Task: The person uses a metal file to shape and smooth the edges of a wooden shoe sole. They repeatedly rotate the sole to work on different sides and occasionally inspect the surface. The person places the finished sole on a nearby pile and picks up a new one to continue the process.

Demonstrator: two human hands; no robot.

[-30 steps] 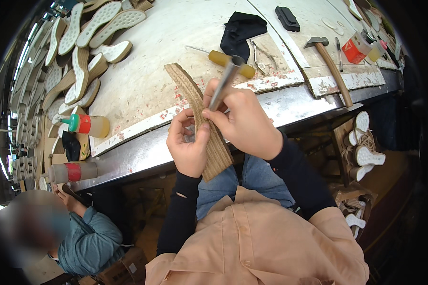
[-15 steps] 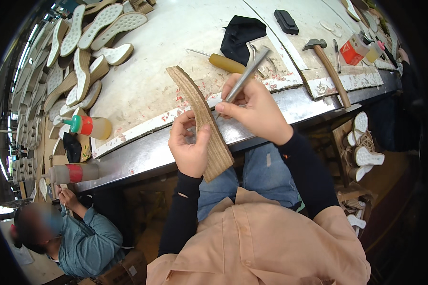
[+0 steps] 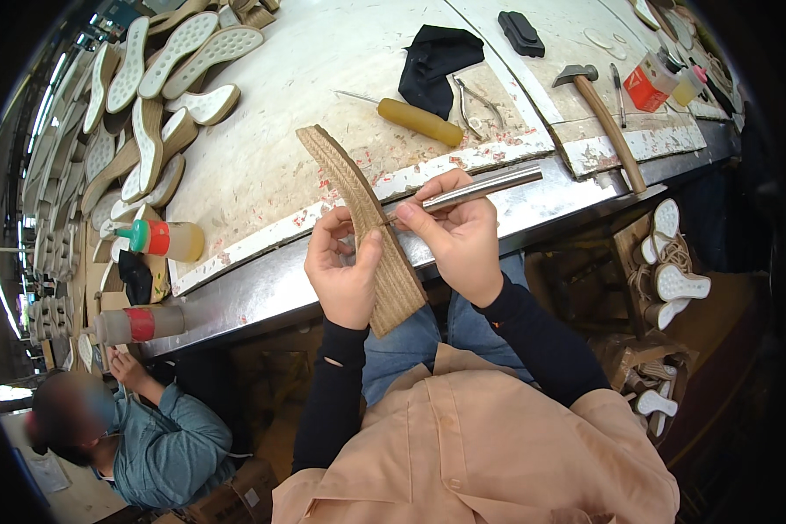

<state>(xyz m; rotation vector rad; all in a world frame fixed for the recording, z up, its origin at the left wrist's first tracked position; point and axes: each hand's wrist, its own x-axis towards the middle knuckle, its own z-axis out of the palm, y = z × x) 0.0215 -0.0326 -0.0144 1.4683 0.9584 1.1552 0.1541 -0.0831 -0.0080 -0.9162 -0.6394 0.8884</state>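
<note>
My left hand [image 3: 341, 275] grips a tan braided-rope wedge sole [image 3: 396, 284] between thumb and fingers, its narrow end pointing away from me and its wide end over my lap. My right hand [image 3: 459, 243] is closed around a shiny metal rod-shaped tool [image 3: 498, 184], whose thick end points right. A thin tip from that hand meets the sole's right edge beside my left thumb; the fingers partly hide it. Beyond my hands, a yellow-handled awl [image 3: 419, 121] lies on the white worktop [image 3: 271, 113], next to metal pliers [image 3: 475, 106] and a black cloth [image 3: 441, 65].
A hammer [image 3: 604, 131], red-and-white box [image 3: 649, 84] and black block [image 3: 521, 33] lie to the right. Wedge soles [image 3: 150, 131] pile up at left, near a green-capped bottle [image 3: 183, 240] and a grey bottle [image 3: 162, 323]. A co-worker [image 3: 170, 445] sits at lower left.
My right hand has moved down and left, closer to the sole. The metal tool has swung from steeply upright to nearly level, uncovering the awl's handle and the pliers.
</note>
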